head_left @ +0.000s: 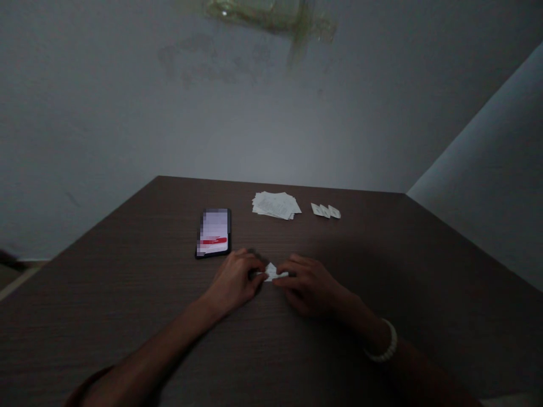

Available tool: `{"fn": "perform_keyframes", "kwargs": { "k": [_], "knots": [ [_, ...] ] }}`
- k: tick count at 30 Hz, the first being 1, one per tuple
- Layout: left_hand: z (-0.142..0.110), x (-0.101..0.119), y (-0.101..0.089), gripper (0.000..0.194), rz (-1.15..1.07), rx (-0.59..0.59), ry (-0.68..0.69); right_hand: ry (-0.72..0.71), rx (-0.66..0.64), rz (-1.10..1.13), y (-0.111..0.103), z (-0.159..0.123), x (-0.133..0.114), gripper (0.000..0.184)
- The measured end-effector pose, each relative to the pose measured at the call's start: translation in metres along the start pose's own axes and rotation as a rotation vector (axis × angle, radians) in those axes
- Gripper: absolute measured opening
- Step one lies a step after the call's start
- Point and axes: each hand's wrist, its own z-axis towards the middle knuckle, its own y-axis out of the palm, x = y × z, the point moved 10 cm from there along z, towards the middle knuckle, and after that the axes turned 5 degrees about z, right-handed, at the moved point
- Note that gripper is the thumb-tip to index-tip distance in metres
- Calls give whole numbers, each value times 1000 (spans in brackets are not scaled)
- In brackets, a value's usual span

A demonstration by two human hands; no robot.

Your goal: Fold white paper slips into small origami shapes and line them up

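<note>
Between my hands, low over the middle of the table, is a small piece of white paper [271,272] with a pointed top, apparently folded. My left hand [238,275] pinches its left edge between thumb and fingers. From the other side, my right hand [306,282] has its thumb and fingers closed on the right edge; a pale beaded bracelet [388,342] circles that wrist. The fingertips cover both ends of the paper, so only its centre shows.
A loose stack of white paper sheets [275,204] lies toward the back of the brown table [127,243]. Right of it sit several small folded papers [326,211] in an overlapping row. A phone [214,232] with a lit screen rests beyond my left hand. Walls stand behind and at right.
</note>
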Motion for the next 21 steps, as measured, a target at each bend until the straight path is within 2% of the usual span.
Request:
{"fn": "perform_keyframes", "kwargs": {
  "k": [4,8,14,21],
  "knots": [
    [0,-4,-3,4,43,35,-18,16,-32,39,2,0,0,27],
    [1,-5,-5,7,83,52,-20,43,-11,125,-1,-1,3,25],
    [1,-4,-7,19,132,54,-56,62,-9,111,1,0,5,20],
    [0,-16,-4,24,159,26,-204,41,-22,69,0,3,3,16]
  ]
}}
